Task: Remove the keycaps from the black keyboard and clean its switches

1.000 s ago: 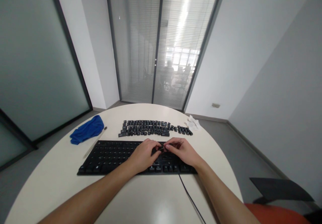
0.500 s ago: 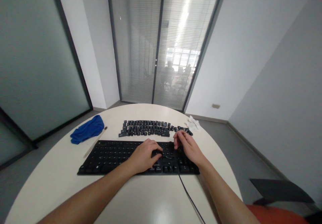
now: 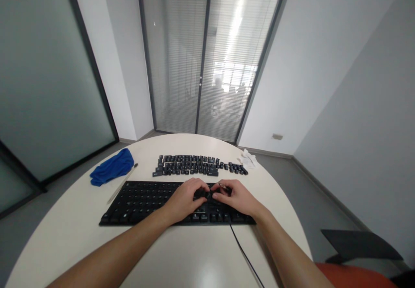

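A black keyboard (image 3: 139, 201) lies on the round white table (image 3: 181, 257). My left hand (image 3: 185, 199) rests on its right part with the fingers curled, the tips pressed down among the keys. My right hand (image 3: 236, 197) sits beside it, fingers pinched round a small thin thing that I cannot make out. The fingertips of both hands meet over the same spot on the keyboard. Behind the keyboard, several loose black keycaps (image 3: 194, 165) lie in rows on the table.
A blue cloth (image 3: 112, 167) and a thin stick (image 3: 121, 185) lie at the left. A crumpled white tissue (image 3: 249, 158) sits at the right end of the keycaps. The keyboard's cable (image 3: 244, 253) runs toward me. An orange chair (image 3: 356, 277) stands at the lower right.
My right hand reached up to the right end of the loose keycaps half a second ago and has come back down beside my left hand. My left hand has stayed on the keyboard.
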`<state>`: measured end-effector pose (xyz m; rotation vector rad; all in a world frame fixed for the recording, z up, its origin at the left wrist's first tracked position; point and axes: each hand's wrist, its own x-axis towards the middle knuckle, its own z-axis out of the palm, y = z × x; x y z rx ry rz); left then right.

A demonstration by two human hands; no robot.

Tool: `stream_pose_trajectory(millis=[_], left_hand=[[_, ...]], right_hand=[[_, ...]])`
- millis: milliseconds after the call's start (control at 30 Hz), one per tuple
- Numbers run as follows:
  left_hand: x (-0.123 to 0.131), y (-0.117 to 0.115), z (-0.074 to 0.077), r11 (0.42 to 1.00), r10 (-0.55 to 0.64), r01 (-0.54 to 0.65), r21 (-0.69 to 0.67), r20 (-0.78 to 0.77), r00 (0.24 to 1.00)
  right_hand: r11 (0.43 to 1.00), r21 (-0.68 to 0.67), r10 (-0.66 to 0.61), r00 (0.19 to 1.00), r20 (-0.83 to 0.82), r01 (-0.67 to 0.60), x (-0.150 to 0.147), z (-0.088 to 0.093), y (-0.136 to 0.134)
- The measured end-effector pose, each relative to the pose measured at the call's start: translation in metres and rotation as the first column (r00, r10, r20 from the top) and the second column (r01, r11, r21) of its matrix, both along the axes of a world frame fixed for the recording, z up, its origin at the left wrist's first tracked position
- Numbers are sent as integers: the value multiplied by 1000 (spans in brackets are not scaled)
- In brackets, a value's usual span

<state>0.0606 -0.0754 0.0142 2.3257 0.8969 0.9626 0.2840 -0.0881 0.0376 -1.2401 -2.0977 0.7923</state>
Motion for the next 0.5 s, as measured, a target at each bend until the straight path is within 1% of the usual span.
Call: stream_pose_trajectory(millis=[133,267,367,433,467,500], left_hand=[[-1,-2,2,1000,-2,3,-14,86,996],[-3,-3,2,1000,-16,16,1,104,994],[-4,-3,1,1000,-10,8,14,108,994],[-5,-3,2,1000,9,-11,21,98,995],[-5,-4,2,1000,11,-13,26,80,997],[-5,-5,3,999,2,-3,33,51,999]], right_hand=[[1000,-5,28,999,-39,-29,-5,-1,-2],[999,40,21,997,-73,-19,-15,-3,-4],[999,45,3,998,-68,0,-15,-3,-2],[997,72,-30,998,-55,34,-7,-1,2],[993,98,-67,997,-45,71,-1,0,5],[979,137,-149,988,-27,151,7,0,9]])
